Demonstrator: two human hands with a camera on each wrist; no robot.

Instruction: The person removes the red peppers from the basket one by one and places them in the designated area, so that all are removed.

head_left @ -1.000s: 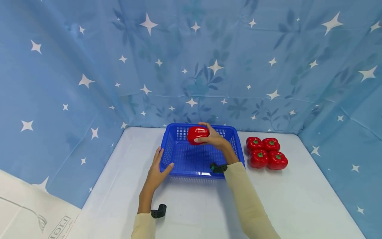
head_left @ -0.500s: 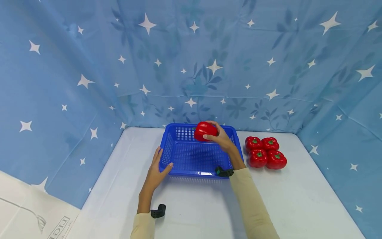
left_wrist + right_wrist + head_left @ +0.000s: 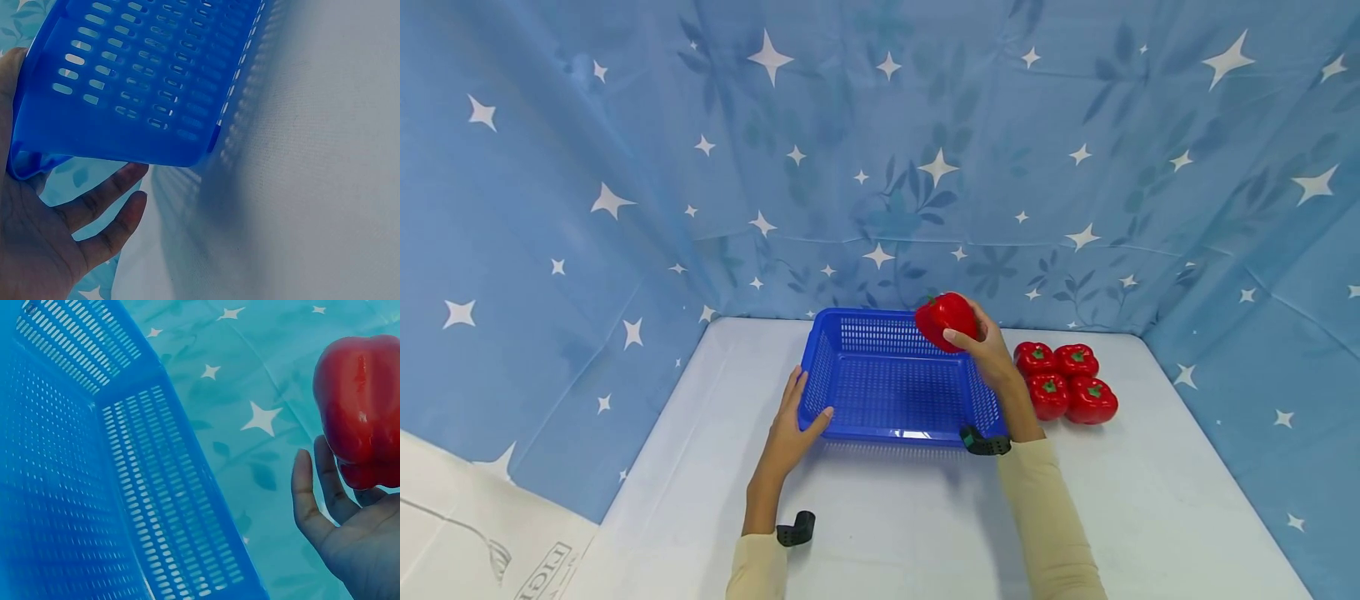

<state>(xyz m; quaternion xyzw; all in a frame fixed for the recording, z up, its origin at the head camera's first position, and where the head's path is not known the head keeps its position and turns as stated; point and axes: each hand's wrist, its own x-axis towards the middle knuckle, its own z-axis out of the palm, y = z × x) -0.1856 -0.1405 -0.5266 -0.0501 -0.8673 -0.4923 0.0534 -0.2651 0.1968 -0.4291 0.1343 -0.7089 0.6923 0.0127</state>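
Note:
My right hand (image 3: 994,354) grips a shiny red bell pepper (image 3: 946,321) with a green stem, thumb at the near side. It is held up over the back right corner of a blue perforated plastic basket (image 3: 887,436). In the right wrist view, the pepper (image 3: 362,406) sits above the fingers, apart from the basket wall (image 3: 169,487). At the basket's front left corner rests my left hand (image 3: 786,437), thumb over the rim, fingers along the outside. The left wrist view shows that hand (image 3: 44,231) with two fingers extended and spread beneath the corner.
Several more red bell peppers (image 3: 1063,383) stand clustered on the white table (image 3: 880,517), right of the basket. Blue star-patterned curtains (image 3: 850,167) hang behind and at both sides. A black band with a camera (image 3: 797,529) is worn on each wrist.
My right hand has carried the bell pepper rightward and slightly up, from above the basket's middle to its back right corner. The left hand and the basket have stayed in place.

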